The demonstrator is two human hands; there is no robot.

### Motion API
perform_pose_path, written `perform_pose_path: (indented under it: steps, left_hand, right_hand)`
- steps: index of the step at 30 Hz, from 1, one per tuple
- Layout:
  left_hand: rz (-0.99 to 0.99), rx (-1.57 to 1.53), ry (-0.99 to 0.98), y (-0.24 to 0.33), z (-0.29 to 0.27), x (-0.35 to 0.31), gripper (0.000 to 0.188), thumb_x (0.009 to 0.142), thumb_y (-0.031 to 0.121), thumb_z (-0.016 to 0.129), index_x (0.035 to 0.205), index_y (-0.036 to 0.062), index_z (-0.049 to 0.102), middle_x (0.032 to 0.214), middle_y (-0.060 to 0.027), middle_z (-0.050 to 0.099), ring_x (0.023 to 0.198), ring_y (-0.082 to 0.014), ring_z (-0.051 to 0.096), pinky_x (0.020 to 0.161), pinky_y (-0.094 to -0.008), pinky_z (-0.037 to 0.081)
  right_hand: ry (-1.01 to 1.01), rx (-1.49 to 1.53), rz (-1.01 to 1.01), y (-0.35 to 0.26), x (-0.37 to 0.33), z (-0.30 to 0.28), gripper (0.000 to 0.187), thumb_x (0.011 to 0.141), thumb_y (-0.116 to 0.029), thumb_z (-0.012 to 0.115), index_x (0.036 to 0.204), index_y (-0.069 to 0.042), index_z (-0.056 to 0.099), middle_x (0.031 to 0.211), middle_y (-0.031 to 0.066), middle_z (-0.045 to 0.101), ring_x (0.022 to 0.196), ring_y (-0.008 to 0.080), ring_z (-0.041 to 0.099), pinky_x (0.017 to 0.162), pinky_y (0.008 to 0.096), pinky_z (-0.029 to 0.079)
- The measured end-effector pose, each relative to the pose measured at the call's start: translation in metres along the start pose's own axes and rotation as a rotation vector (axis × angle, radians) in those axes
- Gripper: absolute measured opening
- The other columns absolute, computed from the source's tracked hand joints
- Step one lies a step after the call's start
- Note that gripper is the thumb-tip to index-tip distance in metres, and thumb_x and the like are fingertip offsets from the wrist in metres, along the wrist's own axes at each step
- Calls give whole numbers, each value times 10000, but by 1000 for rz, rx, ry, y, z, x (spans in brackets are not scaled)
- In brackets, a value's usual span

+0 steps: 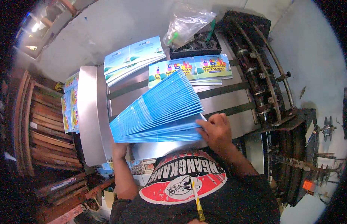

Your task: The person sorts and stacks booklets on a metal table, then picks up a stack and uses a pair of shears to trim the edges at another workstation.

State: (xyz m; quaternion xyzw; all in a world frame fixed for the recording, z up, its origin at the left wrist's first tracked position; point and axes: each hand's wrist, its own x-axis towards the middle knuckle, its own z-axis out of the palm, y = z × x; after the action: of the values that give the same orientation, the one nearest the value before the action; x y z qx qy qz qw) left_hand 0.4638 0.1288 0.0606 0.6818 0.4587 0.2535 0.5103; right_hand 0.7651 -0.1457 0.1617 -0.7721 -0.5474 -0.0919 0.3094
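Observation:
A thick stack of blue printed sheets (pixel 154 112) is spread like a fan above the metal worktop, narrow at its left end and wide at its right. My left hand (pixel 119 149) grips the narrow end from below, its fingers mostly hidden under the paper. At the lower right edge, my right hand (pixel 218 132) has its fingers closed on the sheet edges, beside a gap between the upper and lower sheets. Beyond the fan lie colourful printed covers (pixel 212 68), partly overlapped by it. A pile of pale blue-green printed sheets (pixel 134 56) rests farther left.
Dark straps cross the metal worktop (pixel 236 106). A black box (pixel 197 46) of small parts, with a clear plastic bag (pixel 188 24) over it, stands at the back. Machine rollers (pixel 255 82) border the right; wooden boards (pixel 50 130) and more printed covers (pixel 71 102) are left.

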Motion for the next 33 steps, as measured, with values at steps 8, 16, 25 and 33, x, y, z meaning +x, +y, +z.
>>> perform_pose_path:
  steps: [8, 16, 25, 33]
  left_hand:
    - [54, 67, -54, 7, -1, -7, 727, 648, 173, 894, 1257, 13, 531, 1151, -94, 635, 1026, -210, 609, 916, -369, 495]
    - [242, 125, 7, 31, 4, -17, 615, 677, 165, 871, 1171, 28, 531, 1090, -86, 634, 1001, -209, 612, 909, -359, 493]
    - [72, 125, 16, 18, -13, -48, 544, 708, 121, 829, 1144, 36, 516, 1038, -73, 618, 959, -178, 593, 869, -328, 483]
    - [92, 105, 13, 29, -7, -45, 580, 682, 138, 822, 1154, 22, 506, 1033, -77, 613, 967, -194, 592, 889, -342, 479]
  right_hand:
    - [69, 808, 101, 27, 16, -15, 232, 795, -206, 752, 989, -101, 680, 927, 84, 592, 888, 233, 574, 766, 359, 469]
    - [410, 892, 793, 157, 97, -35, 247, 961, -269, 630, 1071, -48, 639, 958, 45, 681, 828, 156, 615, 794, 325, 491]
    - [101, 184, 957, 244, 92, 66, 506, 831, -383, 757, 1090, 37, 646, 1069, 224, 686, 1001, 384, 652, 871, 453, 501]
    - [68, 273, 236, 84, 74, 10, 335, 804, -198, 759, 1067, -27, 642, 1052, 150, 659, 999, 355, 614, 895, 439, 487]
